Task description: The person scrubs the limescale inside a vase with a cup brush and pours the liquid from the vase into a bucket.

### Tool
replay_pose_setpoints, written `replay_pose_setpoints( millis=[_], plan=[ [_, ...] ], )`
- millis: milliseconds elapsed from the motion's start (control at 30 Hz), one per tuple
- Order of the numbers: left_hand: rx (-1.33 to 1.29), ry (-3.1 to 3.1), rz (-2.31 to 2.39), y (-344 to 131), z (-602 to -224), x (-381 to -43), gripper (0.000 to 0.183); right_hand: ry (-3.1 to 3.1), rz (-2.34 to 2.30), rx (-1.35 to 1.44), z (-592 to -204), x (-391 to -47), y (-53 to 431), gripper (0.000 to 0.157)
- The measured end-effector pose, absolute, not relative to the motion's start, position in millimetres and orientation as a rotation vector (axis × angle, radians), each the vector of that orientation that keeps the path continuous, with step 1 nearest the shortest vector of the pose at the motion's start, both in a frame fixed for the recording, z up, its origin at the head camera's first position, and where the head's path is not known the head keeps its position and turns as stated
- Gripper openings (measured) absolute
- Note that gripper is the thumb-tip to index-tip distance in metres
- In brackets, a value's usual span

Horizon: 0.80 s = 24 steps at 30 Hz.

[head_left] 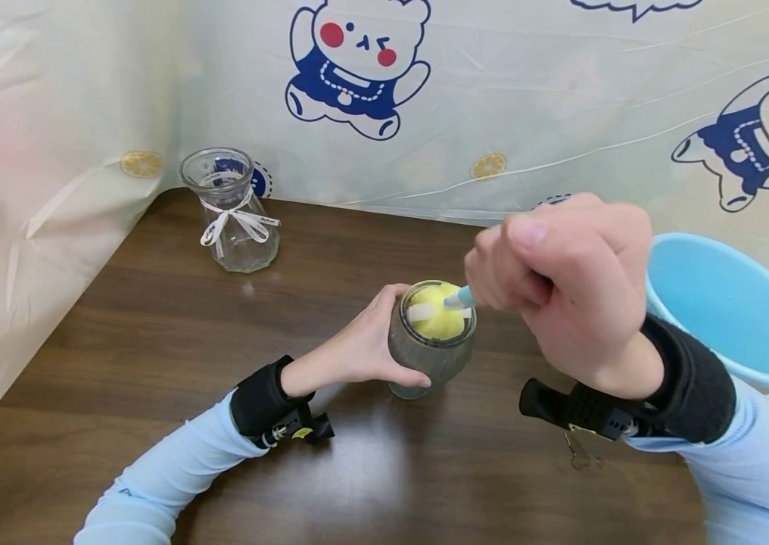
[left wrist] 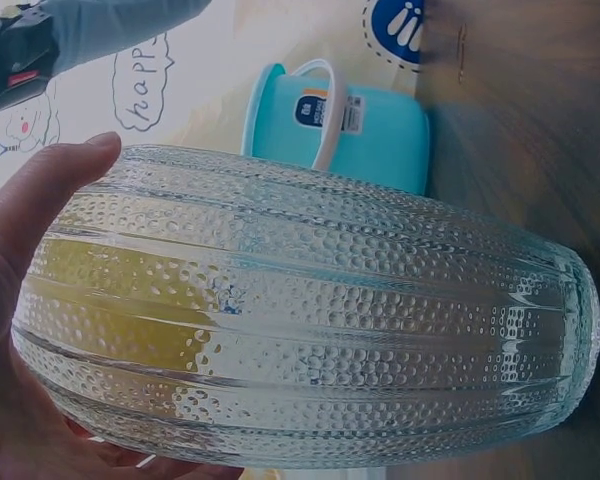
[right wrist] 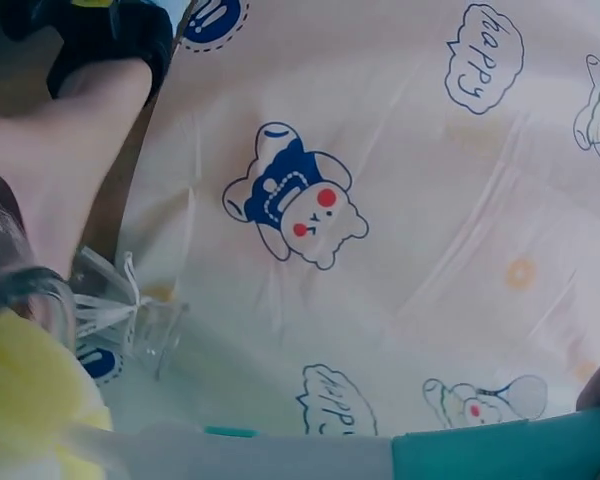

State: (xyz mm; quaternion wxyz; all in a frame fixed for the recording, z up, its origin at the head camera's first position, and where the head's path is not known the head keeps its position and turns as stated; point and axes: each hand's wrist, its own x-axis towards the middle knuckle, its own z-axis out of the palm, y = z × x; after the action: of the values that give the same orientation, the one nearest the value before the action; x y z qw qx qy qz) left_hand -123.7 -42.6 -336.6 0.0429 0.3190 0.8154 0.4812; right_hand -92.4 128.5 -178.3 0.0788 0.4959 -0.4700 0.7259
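A ribbed, dimpled glass vase (head_left: 428, 367) stands upright on the table, with my left hand (head_left: 379, 344) gripping its side near the top. The left wrist view shows the thumb on one side of the vase (left wrist: 330, 310) and other fingers partly hidden behind it. My right hand (head_left: 571, 284) is curled around the teal and white handle (head_left: 464, 297) of a sponge bottle brush. The brush's yellow sponge head (head_left: 437, 316) sits inside the vase mouth. In the right wrist view, the handle (right wrist: 500, 445) runs from the sponge (right wrist: 30, 390) to my fingertips at the right edge.
Another glass vase (head_left: 244, 242) with a white ribbon bow stands at the back left. A light blue bucket (head_left: 732, 295) stands at the right, beyond my right wrist. Patterned sheeting (head_left: 527, 91) rises along the back and left of the brown table (head_left: 303, 303).
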Motion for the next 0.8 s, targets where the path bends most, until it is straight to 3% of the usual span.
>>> replay_pose_setpoints(
  millis=[200, 500, 800],
  plan=[
    [0.969, 2.477, 1.492, -41.0, -337.5, -125.5, 0.099, -1.727, 1.97, 1.41, -152.5, -89.2, 101.9, 0.042],
    [0.968, 2.477, 1.499, -42.4, -335.1, -125.7, 0.1, -2.101, 1.788, 1.433, -153.3, -108.9, 98.5, 0.051],
    [1.016, 2.479, 1.485, -42.3, -335.7, -128.7, 0.098, -2.288, 1.69, 1.301, -142.3, -98.9, 74.4, 0.043]
  ],
)
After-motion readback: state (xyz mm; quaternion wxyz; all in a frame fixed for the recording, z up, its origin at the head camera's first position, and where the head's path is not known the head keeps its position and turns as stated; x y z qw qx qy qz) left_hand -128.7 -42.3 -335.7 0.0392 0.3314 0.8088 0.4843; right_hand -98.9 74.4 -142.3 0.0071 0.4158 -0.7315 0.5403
